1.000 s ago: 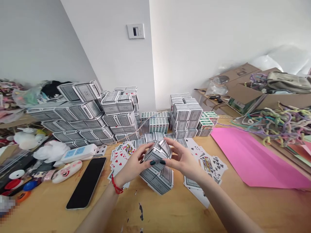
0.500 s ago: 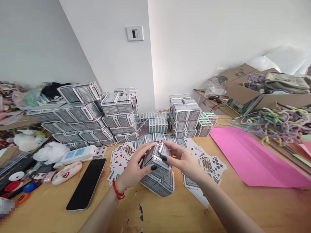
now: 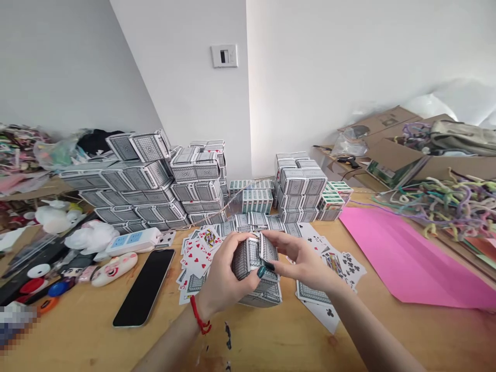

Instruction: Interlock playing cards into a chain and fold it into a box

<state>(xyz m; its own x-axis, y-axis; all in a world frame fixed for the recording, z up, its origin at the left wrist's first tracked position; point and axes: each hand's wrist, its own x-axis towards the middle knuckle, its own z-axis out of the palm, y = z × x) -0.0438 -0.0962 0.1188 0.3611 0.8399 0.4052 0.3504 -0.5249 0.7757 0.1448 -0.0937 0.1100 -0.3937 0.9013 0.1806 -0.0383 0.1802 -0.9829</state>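
Note:
Between my hands is a block made of folded playing cards [image 3: 243,258], with grey patterned backs facing out. My left hand [image 3: 227,276], with a red string bracelet at the wrist, wraps its left side, thumb across the front. My right hand [image 3: 304,261] grips the right side, pinching a card's edge at the upper right between thumb and fingers. A second folded-card block [image 3: 267,297] sits directly underneath, partly covered. Loose face-up cards [image 3: 197,253] lie left of my hands, and more loose cards [image 3: 343,266] spread out at the right.
Stacks of card blocks [image 3: 135,178] rise at the back left, with another stack [image 3: 302,183] at the back right. Green-and-white card boxes [image 3: 257,199] stand between them. A phone [image 3: 144,289] and power strip [image 3: 134,241] lie left; pink paper [image 3: 411,253] lies right.
My left thumb has moved right across the block's front, close to my right thumb. The block is turned slightly, and the whole view has shifted a little.

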